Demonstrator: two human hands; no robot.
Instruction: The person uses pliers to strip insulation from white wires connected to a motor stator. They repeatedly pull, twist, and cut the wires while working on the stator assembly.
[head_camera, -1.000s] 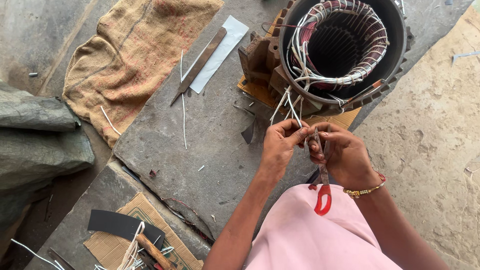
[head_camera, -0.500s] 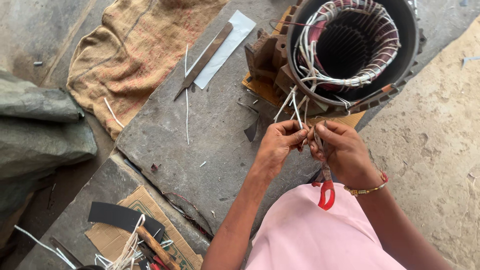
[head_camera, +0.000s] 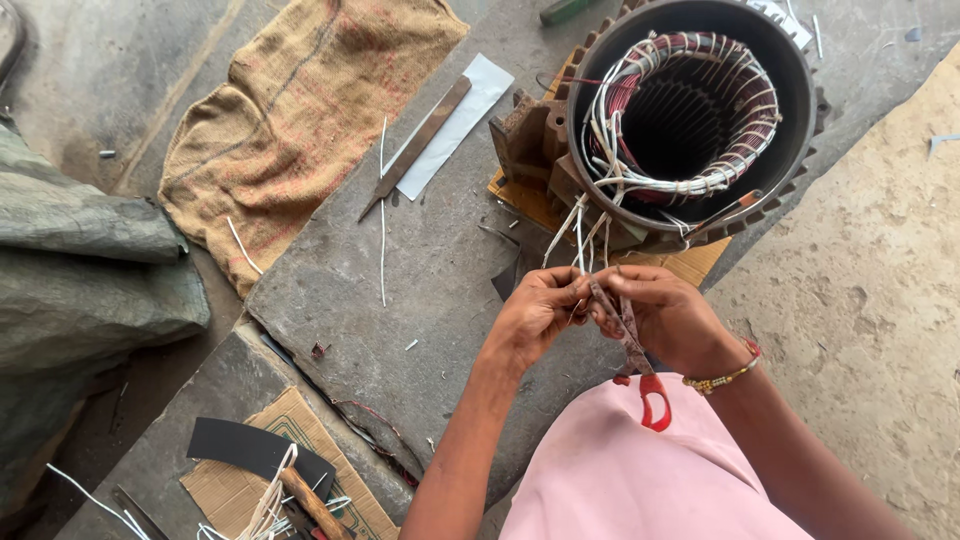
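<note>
A large round motor stator with red copper windings and white sleeved leads stands at the top right on a piece of cardboard. Several white lead wires hang from its rim down to my hands. My left hand pinches the ends of these wires. My right hand holds rusty scissors with a red handle, the blades close to the wire ends. The two hands touch each other in front of the stator.
A burlap sack lies at the upper left, with a metal blade on white paper beside it. Loose white sleeves lie on the stone slab. Cardboard, a black curved strip and a wooden-handled tool sit at the bottom left.
The view has shifted a little, so the stator sits higher and to the right. My hands stay on the wire ends, with only small finger movement.
</note>
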